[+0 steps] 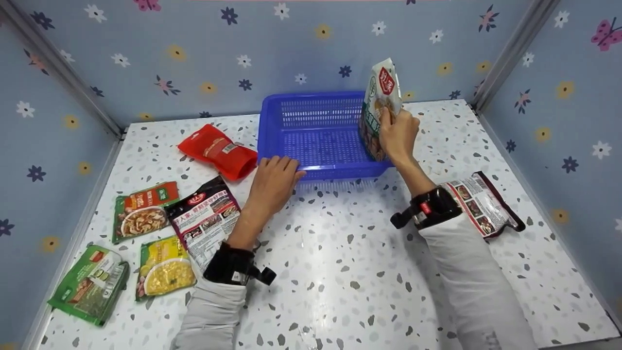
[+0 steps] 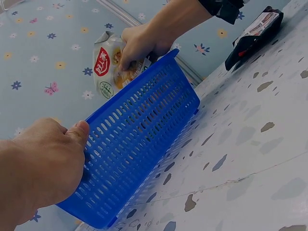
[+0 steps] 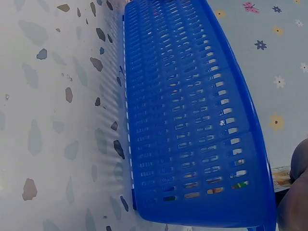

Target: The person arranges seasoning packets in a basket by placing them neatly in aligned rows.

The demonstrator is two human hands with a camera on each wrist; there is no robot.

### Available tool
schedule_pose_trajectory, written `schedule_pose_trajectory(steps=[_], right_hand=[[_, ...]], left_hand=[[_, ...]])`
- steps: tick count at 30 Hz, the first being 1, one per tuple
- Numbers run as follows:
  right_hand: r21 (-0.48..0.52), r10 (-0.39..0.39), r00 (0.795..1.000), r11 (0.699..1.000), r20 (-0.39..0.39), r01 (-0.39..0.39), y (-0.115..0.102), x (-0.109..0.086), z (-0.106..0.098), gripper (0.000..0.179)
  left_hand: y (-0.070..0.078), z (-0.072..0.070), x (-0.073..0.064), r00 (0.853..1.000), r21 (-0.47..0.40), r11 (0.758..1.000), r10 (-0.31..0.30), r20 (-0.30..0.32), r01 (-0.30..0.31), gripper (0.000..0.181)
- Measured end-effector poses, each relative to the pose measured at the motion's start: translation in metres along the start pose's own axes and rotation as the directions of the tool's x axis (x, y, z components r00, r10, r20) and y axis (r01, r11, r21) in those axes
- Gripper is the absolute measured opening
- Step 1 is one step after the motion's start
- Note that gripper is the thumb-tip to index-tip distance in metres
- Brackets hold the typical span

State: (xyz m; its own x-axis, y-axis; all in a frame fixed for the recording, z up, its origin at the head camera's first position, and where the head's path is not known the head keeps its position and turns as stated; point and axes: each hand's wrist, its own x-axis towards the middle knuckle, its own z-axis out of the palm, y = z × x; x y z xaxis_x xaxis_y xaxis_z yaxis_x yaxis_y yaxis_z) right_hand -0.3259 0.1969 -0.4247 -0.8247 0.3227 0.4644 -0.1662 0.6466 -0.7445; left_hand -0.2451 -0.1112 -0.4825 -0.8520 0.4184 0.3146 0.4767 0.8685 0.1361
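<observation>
A blue perforated plastic basket (image 1: 320, 172) stands against the back wall. My left hand (image 1: 276, 183) grips its front-left rim; in the left wrist view the thumb lies along the rim, and the other fingers are mostly hidden. My right hand (image 1: 401, 133) holds a white and green food pouch (image 1: 381, 92), thumb on its printed face. The pouch stands nearly upright at the basket's right end, its lower part inside. Through the basket's slots its colours show faintly in the left wrist view. Only a bit of my right hand (image 3: 293, 202) shows in the right wrist view.
Left of the basket lie a red pouch (image 1: 214, 148), an orange-green packet (image 1: 146, 211), a yellow packet (image 1: 167, 270), a green packet (image 1: 92, 284) and a dark-edged pouch (image 1: 206, 221). Another dark-edged pouch (image 1: 478, 204) lies right, beside my right forearm. Flowered walls (image 1: 194, 58) enclose the speckled table (image 1: 340, 291).
</observation>
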Motion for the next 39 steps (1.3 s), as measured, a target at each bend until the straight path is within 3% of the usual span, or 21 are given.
schedule_pose_trajectory(steps=[10,17,27,39], right_hand=[[-0.042,-0.058,0.998,0.997,0.019,0.059,0.0022,-0.0073,0.0001,0.036],[-0.068,-0.083,0.997,0.994,0.001,0.083,0.0040,-0.0056,0.0015,0.033],[-0.110,-0.054,0.998,0.992,0.026,0.056,0.0055,-0.0046,-0.0014,0.035],[-0.041,-0.032,0.999,0.999,0.041,0.033,0.0079,-0.0038,-0.0026,0.040]], left_hand=[[0.0007,0.0019,-0.0005,0.999,0.004,1.000,0.013,-0.039,-0.013,0.039],[0.0006,0.0012,-0.0005,1.000,0.013,1.000,0.005,-0.021,-0.005,0.041],[0.0008,0.0005,-0.0003,1.000,0.005,1.000,0.006,-0.011,-0.006,0.042],[0.0016,0.0002,-0.0008,1.000,0.012,1.000,0.001,-0.018,-0.001,0.042]])
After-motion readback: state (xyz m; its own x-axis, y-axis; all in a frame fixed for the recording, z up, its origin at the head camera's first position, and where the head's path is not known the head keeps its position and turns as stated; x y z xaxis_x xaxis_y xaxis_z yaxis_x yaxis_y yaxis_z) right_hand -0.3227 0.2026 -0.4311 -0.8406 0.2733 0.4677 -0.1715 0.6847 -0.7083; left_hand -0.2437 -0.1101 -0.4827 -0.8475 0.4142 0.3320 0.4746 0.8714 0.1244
